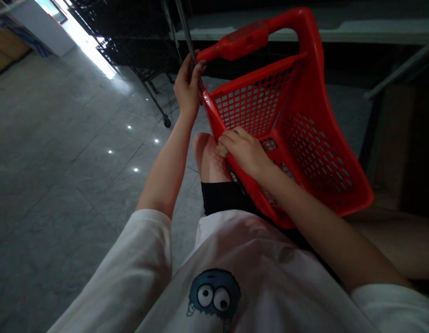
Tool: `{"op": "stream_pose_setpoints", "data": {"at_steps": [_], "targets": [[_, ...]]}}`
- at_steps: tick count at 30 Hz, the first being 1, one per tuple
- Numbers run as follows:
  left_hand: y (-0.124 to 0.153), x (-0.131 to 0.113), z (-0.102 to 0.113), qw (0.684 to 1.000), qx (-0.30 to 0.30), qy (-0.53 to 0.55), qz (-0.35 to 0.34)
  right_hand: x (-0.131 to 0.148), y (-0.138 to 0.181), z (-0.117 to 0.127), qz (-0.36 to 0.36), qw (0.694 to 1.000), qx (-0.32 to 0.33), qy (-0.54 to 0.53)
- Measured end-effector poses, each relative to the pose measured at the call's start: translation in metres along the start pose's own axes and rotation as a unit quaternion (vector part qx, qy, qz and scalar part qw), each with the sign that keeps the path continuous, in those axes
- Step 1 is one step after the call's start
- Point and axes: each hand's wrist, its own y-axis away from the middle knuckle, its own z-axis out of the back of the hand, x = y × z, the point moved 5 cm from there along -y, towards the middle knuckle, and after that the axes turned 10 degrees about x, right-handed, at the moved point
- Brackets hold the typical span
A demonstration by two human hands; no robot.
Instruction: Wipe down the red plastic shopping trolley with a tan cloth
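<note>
A red plastic shopping basket [330, 138] with grid-pattern holes in its walls sits tilted at my lap, its inside facing me, with nothing visible in it. My left hand [188, 85] is closed at the upper left corner, where the red handle [247, 39] meets a thin metal rod [184, 23]; whether the fingers press on the rod, the basket or both is partly hidden. Over the near rim, my right hand [244, 150] curls its fingers around the edge, below and right of my left hand.
Behind the basket runs a low shelf [374, 36] with a slanted brace. Dark wire carts on casters [166, 121] stand at the upper left. Grey tile floor [78, 185] stretches along the left, with a white counter [40, 27] farther off.
</note>
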Motion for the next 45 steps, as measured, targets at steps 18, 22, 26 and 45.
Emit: {"op": "stream_pose_setpoints", "data": {"at_steps": [18, 22, 26, 45], "targets": [[0.124, -0.019, -0.043, 0.915, 0.327, -0.227, -0.066, 0.035, 0.049, -0.025, -0.053, 0.998, -0.036, -0.012], [0.157, -0.023, -0.056, 0.882, 0.367, -0.276, -0.109, 0.031, 0.041, -0.023, -0.038, 0.998, -0.045, -0.020], [0.153, -0.020, -0.060, 0.857, 0.369, -0.340, -0.123, 0.029, 0.067, -0.023, -0.023, 0.999, -0.032, -0.035], [0.177, -0.035, -0.102, 0.810, 0.388, -0.400, -0.183, -0.016, 0.128, -0.019, -0.023, 0.987, -0.151, -0.050]]}}
